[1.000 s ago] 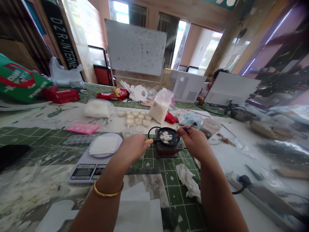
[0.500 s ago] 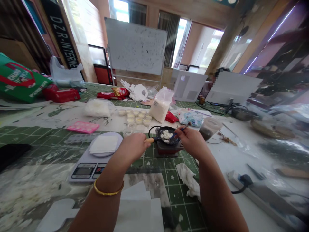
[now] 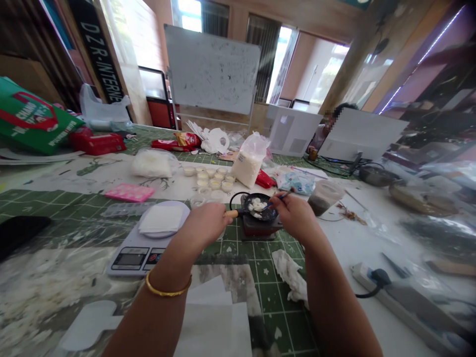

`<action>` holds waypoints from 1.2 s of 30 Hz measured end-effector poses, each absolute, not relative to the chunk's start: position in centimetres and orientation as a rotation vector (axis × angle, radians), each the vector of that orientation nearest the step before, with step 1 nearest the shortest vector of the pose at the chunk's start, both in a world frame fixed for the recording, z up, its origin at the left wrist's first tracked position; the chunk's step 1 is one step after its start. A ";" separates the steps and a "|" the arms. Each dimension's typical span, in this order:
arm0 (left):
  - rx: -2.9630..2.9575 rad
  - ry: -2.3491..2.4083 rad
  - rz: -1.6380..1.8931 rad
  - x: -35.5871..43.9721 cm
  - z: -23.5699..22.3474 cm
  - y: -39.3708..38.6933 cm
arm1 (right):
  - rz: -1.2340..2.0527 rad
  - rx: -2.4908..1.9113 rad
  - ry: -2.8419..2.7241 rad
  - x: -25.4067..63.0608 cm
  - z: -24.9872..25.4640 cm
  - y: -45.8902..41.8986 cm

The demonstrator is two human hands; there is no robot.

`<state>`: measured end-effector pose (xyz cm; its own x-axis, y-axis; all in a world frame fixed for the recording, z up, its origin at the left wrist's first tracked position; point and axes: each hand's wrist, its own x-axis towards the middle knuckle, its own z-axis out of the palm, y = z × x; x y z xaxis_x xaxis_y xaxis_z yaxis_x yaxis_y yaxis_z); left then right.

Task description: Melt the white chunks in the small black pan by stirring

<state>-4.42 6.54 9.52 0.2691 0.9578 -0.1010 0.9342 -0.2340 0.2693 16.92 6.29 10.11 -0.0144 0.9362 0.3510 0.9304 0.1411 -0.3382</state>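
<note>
Head view: pan [image 3: 269,214] mid-frame on burner [image 3: 256,231], white chunks [image 3: 256,204] inside. Left hand [image 3: 207,223] clamped on handle [image 3: 232,214], right hand [image 3: 295,214] pinching brush [image 3: 287,193]. Pan probably light, stiff, perhaps hot: wooden handle safest hold.

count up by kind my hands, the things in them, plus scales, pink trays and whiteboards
Left hand and right hand: 2
Small pan, held: 1
Thin blue tool, held: 1
Scale: 1
Pink tray: 1
Whiteboard: 1
Total: 7
</note>
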 end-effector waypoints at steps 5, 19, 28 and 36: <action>2.276 1.739 0.130 -4.4 9.4 6.5 | 0.001 -1.735 -1.904 16.9 10.1 6.3; 2.279 1.752 0.148 -4.4 9.3 6.6 | 0.023 -1.798 -1.977 16.7 9.8 6.6; 2.267 1.752 0.132 -4.6 9.6 6.6 | 0.043 -1.772 -1.954 16.7 9.7 6.6; 2.254 1.758 0.117 -4.5 9.7 6.5 | 0.017 -1.781 -1.931 16.7 9.6 6.9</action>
<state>-4.55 6.50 9.70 0.2561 0.9607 -0.1067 0.9381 -0.2204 0.2672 16.73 6.94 9.64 -0.0109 0.9353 0.3537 0.9291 0.1402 -0.3422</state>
